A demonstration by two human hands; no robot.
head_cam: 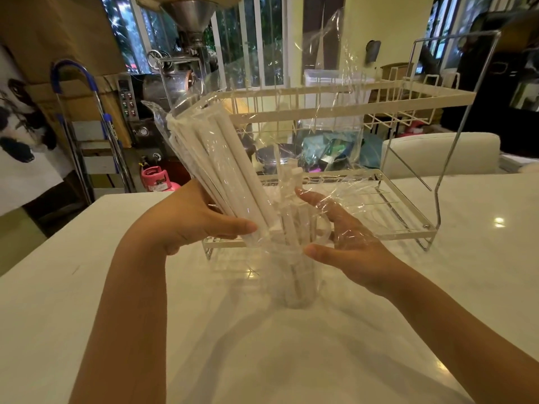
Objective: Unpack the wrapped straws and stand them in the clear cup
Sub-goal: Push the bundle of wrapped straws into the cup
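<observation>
The clear cup (294, 275) holds a few straws already — most remain in the wrapped bundle (215, 170) gripped by the left hand (198, 223), the right hand (344, 243) spread open under loose cellophane (335, 112).

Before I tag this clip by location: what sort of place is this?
Probably a cafe's back room: a steel hopper machine stands behind the white counter, with a wire rack and stacked cardboard boxes.

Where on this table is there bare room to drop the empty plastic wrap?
Bare tabletop lies between the forearms, in front of the clear cup. More lies left of the left hand. It is crowded behind the cup, where the wire rack stands.
</observation>
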